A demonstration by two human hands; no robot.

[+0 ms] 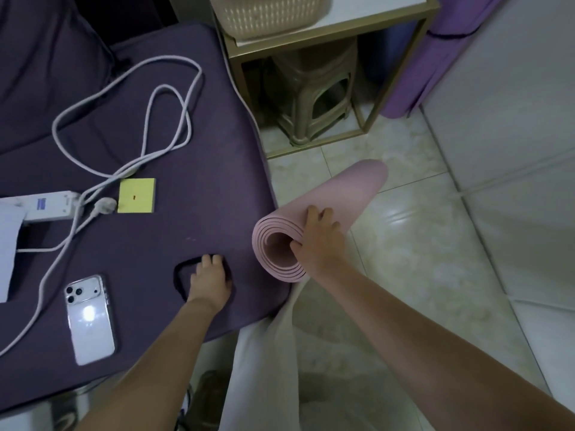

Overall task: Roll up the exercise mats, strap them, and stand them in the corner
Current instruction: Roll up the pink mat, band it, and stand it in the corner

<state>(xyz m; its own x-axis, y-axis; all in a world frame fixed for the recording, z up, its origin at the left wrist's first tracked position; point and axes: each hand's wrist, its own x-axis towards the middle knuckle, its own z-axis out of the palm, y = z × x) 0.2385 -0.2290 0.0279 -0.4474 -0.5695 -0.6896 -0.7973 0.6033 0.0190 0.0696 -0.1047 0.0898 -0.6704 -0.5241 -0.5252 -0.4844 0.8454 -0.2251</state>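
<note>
Pink mat [342, 194] is rolled tight and held slantwise beside the bed [202, 119], over the tiles. The right hand [317, 241] grips its near end, thumb tucked into the core, fingers over the outside. No strap on it yet! The left hand [210, 281] is down on the black strap [180, 269] on the bed, touching it; pinched or not, I can't tell. A purple mat [451, 42] stands banded by the far wall, so strapping and standing look left for this one.

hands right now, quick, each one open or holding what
left hand: rests on the black strap; whether it grips cannot be told
right hand: holds the rolled pink mat at its end, thumb inside the roll
</note>
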